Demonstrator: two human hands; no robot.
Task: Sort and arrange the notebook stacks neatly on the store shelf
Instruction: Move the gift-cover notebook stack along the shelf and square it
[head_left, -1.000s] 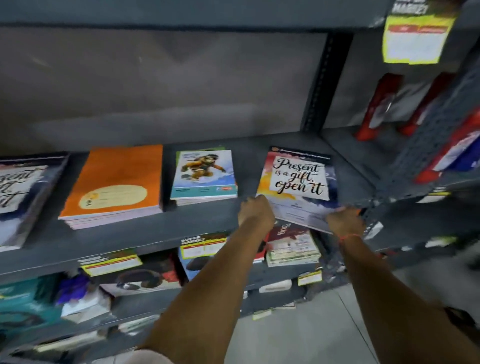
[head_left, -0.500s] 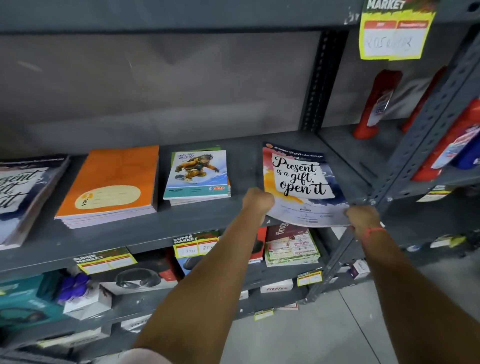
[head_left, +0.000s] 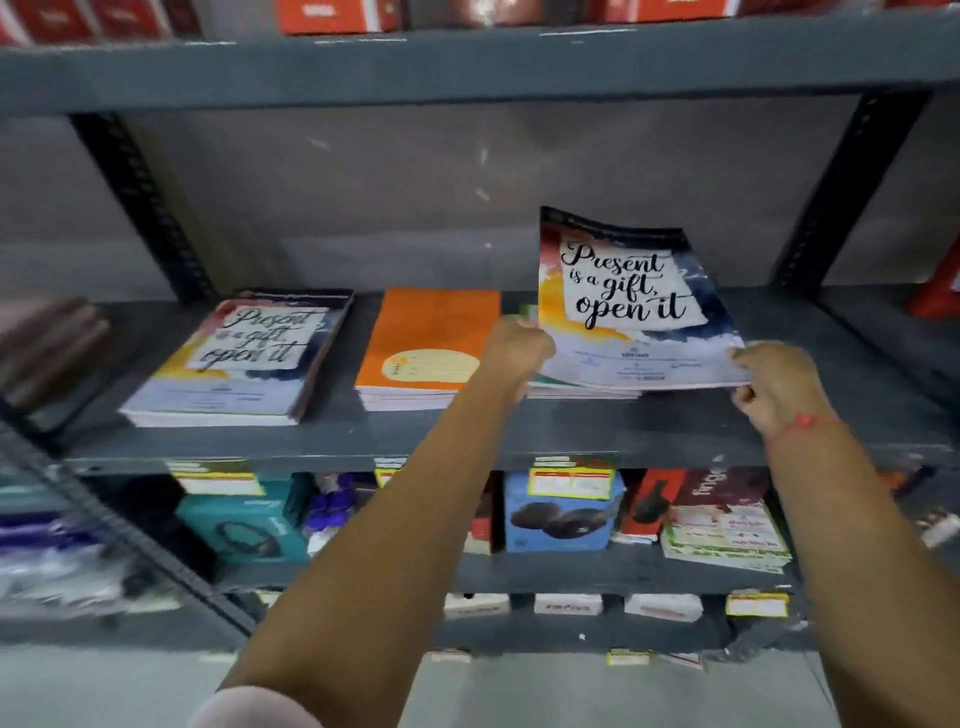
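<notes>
Both hands hold a "Present is a gift, open it" notebook (head_left: 628, 296), tilted up above the grey shelf (head_left: 519, 436). My left hand (head_left: 517, 353) grips its lower left edge and my right hand (head_left: 774, 384) its lower right corner. Under the lifted notebook lies a small stack of notebooks (head_left: 582, 391), mostly hidden. To the left stands an orange notebook stack (head_left: 426, 348), and further left a stack with the same "Present is a gift" cover (head_left: 244, 358).
The shelf below carries boxed headphones (head_left: 558, 514), a teal box (head_left: 244, 525) and a pile of printed notebooks (head_left: 727, 530), with yellow price tags along the edges. Dark slotted uprights (head_left: 140, 202) frame the bay. Red boxes (head_left: 332, 15) sit on the top shelf.
The notebook has been lifted off the shelf's right end and carried left, now tilted over the small stack. The view has swung left, bringing the matching stack fully into sight.
</notes>
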